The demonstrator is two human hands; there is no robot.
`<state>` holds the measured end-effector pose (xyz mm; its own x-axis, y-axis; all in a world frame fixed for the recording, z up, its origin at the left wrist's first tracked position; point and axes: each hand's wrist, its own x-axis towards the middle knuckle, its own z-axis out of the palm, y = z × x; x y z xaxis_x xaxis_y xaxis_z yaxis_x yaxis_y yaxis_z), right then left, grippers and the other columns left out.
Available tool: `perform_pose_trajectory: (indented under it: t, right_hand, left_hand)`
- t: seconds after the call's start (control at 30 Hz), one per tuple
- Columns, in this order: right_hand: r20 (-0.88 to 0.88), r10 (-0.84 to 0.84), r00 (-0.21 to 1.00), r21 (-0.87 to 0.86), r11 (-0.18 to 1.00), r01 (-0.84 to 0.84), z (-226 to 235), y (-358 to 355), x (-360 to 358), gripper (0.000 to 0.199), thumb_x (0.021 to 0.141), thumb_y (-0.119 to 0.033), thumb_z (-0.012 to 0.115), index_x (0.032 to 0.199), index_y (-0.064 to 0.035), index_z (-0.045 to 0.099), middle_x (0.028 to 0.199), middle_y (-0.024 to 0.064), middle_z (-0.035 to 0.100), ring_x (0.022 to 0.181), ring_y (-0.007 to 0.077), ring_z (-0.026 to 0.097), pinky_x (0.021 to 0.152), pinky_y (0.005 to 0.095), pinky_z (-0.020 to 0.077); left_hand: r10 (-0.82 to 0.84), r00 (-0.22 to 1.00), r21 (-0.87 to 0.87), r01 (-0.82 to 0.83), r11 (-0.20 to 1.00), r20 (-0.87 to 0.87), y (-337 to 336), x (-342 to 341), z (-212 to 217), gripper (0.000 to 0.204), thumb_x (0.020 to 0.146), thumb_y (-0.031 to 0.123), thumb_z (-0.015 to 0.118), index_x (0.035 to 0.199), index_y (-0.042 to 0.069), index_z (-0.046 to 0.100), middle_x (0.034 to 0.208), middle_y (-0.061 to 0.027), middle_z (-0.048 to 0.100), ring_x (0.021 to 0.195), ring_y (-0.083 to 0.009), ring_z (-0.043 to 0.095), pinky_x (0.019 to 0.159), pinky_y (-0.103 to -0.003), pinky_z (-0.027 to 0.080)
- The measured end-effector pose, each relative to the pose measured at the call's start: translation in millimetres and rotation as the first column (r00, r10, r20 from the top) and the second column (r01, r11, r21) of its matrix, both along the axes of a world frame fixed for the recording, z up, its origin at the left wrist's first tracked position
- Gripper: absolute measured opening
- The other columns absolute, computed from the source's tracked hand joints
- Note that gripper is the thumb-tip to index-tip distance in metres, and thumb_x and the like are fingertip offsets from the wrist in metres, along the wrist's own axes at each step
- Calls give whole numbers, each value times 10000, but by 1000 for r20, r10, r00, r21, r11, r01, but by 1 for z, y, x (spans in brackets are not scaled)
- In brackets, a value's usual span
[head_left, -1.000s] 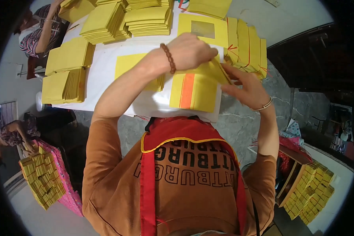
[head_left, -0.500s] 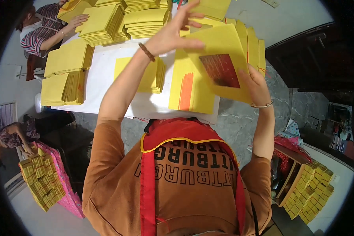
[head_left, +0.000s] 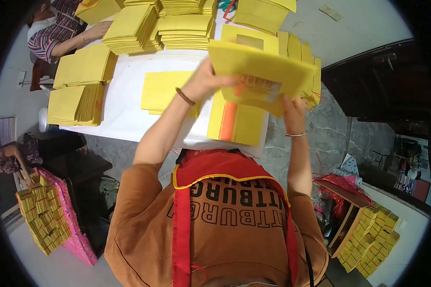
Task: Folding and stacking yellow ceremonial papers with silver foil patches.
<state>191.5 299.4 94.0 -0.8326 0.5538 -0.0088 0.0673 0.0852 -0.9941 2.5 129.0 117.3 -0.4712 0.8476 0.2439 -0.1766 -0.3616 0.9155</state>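
A yellow paper sheet is raised and tilted between my hands, smeared by motion, with a blurred patch at its lower middle. My left hand grips its left edge, fingers mostly behind the paper. At the lower right edge, my right hand pinches it. Below lies a yellow stack with an orange stripe at the table's near edge. Just beyond the raised sheet is another yellow sheet bearing a pale square. Partly under my left forearm sits a small yellow paper stack.
Tall yellow paper stacks line the far side of the white table, with more at left. Scissors with teal handles lie at the far edge. A co-worker's hand touches a far-left stack. Tied yellow bundles stand lower right.
My left hand, open above the sheet before, has come down and closed on its left edge. The sheet has tilted, and its dark red square no longer shows plainly. My right hand moved left.
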Motion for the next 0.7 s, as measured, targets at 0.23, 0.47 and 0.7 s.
perform_pose_trajectory:
  t: [0.23,0.47,0.7]
  right_hand:
    - [-196,-120,973,-321,946,52,-48,-20,4,259,764,-19,605,1012,-52,540,916,1,559,826,98,538,709,246,458]
    - [146,60,987,-152,988,-38,-23,-6,9,194,767,-71,627,947,-37,560,831,2,575,720,101,556,641,245,466]
    - [61,42,997,-733,681,16,-48,-20,28,195,797,-90,598,978,-44,539,834,31,581,645,116,568,556,253,473]
  left_hand:
    - [-46,996,-273,64,960,71,-12,23,-29,261,792,77,609,1036,0,560,964,-24,602,870,-93,551,772,-234,444]
    - [80,994,-310,-54,949,69,2,28,-19,356,820,49,566,1161,14,466,1065,-39,548,950,-85,511,817,-251,425]
    - [271,960,-305,-238,922,67,-20,53,-49,453,812,40,467,1250,55,349,1041,-106,539,858,-193,554,716,-286,464]
